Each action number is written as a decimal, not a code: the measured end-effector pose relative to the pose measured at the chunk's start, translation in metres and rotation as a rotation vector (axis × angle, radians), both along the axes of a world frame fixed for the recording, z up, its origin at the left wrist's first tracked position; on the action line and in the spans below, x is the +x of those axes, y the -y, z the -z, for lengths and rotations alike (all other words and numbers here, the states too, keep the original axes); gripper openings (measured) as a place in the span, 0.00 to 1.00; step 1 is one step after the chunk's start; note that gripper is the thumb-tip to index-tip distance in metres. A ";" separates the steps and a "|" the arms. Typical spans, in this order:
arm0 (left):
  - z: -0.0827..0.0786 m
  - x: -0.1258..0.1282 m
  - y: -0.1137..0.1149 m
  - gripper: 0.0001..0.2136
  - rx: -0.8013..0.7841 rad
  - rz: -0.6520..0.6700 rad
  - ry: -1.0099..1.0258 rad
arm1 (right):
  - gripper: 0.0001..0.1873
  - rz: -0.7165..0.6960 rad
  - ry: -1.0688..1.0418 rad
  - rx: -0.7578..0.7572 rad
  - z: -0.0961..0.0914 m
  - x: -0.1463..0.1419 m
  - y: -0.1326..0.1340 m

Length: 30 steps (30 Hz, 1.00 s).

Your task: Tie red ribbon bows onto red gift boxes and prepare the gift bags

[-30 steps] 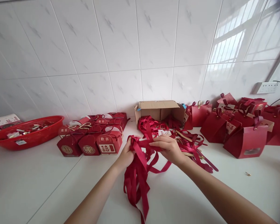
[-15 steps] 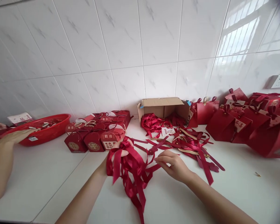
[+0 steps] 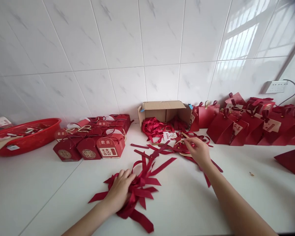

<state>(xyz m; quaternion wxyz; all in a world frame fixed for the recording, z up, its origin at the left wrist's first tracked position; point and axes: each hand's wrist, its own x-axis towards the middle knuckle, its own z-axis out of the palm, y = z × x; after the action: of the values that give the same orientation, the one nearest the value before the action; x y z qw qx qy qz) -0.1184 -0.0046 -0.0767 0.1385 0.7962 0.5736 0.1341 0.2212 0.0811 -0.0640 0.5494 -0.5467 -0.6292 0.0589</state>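
Your left hand (image 3: 120, 190) rests on the counter (image 3: 39, 196), fingers curled down over a bunch (image 3: 141, 191) of red ribbons whose ends fan out around it. Your right hand (image 3: 199, 151) is stretched ahead, fingertips (image 3: 188, 143) down among the loose ribbons (image 3: 159, 151) strewn before the carton (image 3: 164, 109); whether they pinch one cannot be told. Left of the carton sit small red boxes (image 3: 95, 144), further left a red basket (image 3: 27, 137). Red bags (image 3: 236, 127) crowd the right, along the wall

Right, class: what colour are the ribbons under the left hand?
Dark red: the ribbons beneath the left hand, head view.
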 end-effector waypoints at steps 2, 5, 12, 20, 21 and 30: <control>0.003 -0.017 -0.009 0.22 0.038 0.007 0.030 | 0.19 0.149 -0.061 -0.018 -0.003 0.023 -0.005; 0.008 -0.046 -0.029 0.26 0.082 0.001 0.157 | 0.22 0.305 -0.107 -0.079 -0.005 0.055 -0.011; 0.006 -0.056 -0.045 0.18 0.078 0.023 0.225 | 0.17 0.240 0.100 -0.319 0.018 0.089 -0.015; 0.008 -0.054 -0.048 0.22 0.073 -0.004 0.224 | 0.15 0.210 0.256 -0.380 0.036 0.072 -0.026; 0.008 -0.055 -0.048 0.22 0.076 -0.002 0.225 | 0.13 0.194 0.253 -0.377 0.035 0.070 -0.027; 0.007 -0.051 -0.044 0.23 0.155 -0.010 0.202 | 0.09 0.202 0.217 -0.319 -0.034 0.071 -0.032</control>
<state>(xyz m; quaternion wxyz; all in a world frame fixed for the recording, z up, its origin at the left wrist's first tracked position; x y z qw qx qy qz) -0.1692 0.0389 -0.0838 0.1331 0.7839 0.5487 0.2582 0.2927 0.1134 -0.0300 0.3881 -0.6900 -0.6094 0.0435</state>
